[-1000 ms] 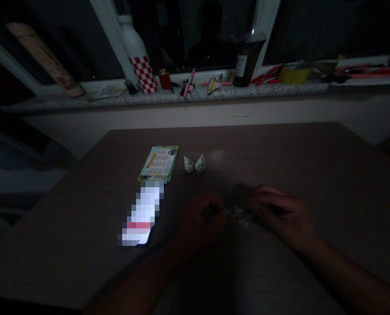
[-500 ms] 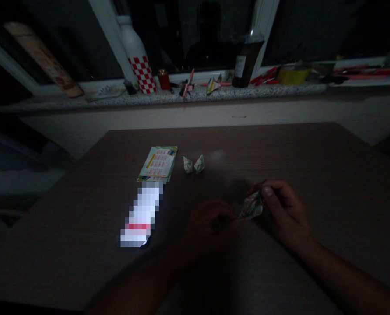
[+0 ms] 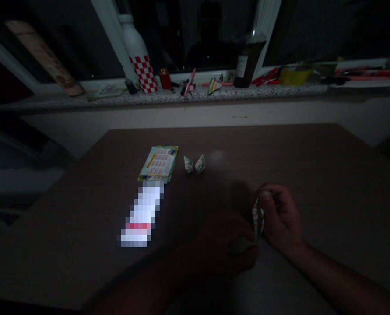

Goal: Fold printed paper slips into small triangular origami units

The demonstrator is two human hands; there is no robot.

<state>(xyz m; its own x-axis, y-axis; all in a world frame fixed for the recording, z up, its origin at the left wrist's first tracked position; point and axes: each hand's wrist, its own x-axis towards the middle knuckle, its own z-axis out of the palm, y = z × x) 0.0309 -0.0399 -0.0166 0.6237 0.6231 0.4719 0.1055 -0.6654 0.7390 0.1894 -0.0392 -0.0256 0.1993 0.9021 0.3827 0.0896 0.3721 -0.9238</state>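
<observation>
A small folded paper piece (image 3: 258, 218) with a printed pattern is held upright over the table. Its narrow side faces me, so it looks like a thin leaf shape. My right hand (image 3: 282, 214) pinches its upper end between thumb and fingers. Down at the lower tip, the thumb and forefinger of my left hand (image 3: 226, 243) close on the paper; this hand is in deep shadow. Two small folded paper shapes (image 3: 194, 165) stand side by side further back. Left of them lies a stack of printed cards (image 3: 160, 162).
A phone with a lit, blurred screen (image 3: 142, 214) lies before the cards on the wooden table (image 3: 313, 166). Along the granite windowsill (image 3: 168, 98) stand a red-and-white checked bottle (image 3: 144, 72), a dark container (image 3: 244, 68), a yellow item (image 3: 295, 76) and several pens.
The folded paper has turned from showing its broad face to its narrow side. My left hand has moved right and slightly down, to the paper's lower tip. My right hand has shifted slightly.
</observation>
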